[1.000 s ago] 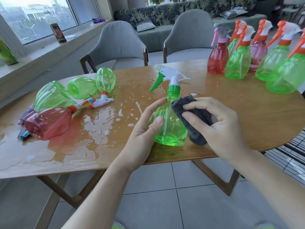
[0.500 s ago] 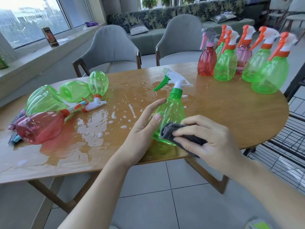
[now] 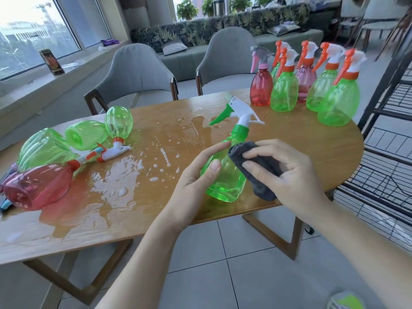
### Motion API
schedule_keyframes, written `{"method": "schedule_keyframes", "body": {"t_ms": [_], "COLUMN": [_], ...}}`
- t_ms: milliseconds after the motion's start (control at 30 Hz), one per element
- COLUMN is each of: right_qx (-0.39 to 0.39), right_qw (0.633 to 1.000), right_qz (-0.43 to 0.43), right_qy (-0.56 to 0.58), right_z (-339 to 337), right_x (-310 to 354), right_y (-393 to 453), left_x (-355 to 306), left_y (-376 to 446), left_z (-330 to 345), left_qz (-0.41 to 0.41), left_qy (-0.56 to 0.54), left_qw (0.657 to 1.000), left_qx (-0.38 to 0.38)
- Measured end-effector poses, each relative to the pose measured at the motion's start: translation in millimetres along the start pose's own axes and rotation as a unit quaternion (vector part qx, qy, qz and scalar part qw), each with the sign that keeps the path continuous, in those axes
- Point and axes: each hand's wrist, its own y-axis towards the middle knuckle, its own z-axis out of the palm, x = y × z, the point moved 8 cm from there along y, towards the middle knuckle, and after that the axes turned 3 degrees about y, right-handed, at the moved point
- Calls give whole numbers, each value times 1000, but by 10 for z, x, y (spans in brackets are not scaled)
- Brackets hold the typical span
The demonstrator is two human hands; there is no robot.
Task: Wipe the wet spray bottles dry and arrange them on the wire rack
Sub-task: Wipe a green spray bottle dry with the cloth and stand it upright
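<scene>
A green spray bottle point(image 3: 225, 181) with a white and green trigger head leans tilted over the front of the wooden table point(image 3: 312, 152). My left hand point(image 3: 196, 181) holds its body from the left, thumb and fingers around it. My right hand point(image 3: 287, 175) grips a dark grey cloth point(image 3: 260, 175) and presses it against the bottle's right side. Several upright bottles point(image 3: 334, 103), green and red, stand at the table's far right. Several wet bottles point(image 3: 44, 170) lie on their sides at the left. The black wire rack point(image 3: 388, 170) stands right of the table.
Puddles and drops of water point(image 3: 116, 186) cover the table's left and middle. Two grey chairs point(image 3: 136, 72) stand behind the table. A windowsill with a dark box point(image 3: 52, 61) runs along the left. The floor is tiled.
My right hand has moved the cloth up from the bottle's base to its upper right side. The bottle tilts more to the right. The view has shifted left.
</scene>
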Motion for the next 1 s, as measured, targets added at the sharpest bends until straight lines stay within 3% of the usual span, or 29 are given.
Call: {"method": "schedule_keyframes", "body": {"t_ms": [233,333,533,733,833,1000], "right_qx": [-41,-21,71,88,41,-45], "right_qw": [997,997,994,982,989,998], "right_qz": [65,65,-55,-127,-101,35], "right_qy": [26,30,-54,-111,-102,-11], "right_z": [-152,-107,133,171,54,-193], "right_x": [-161,-142,117,169,146,-149], "right_y": [46,-14,-259,-314,-193,50], "left_x": [-43,-51,-16,54,105,91], "left_y": [65,79,93,96,93,59], "left_z": [173,216,162,120,102,50], "left_qz": [29,24,10,-22,-36,-17], "left_qy": [50,39,41,10,-38,-42], "left_qw": [998,999,998,999,999,999], "left_qx": [-3,-13,-46,-23,-4,13]}}
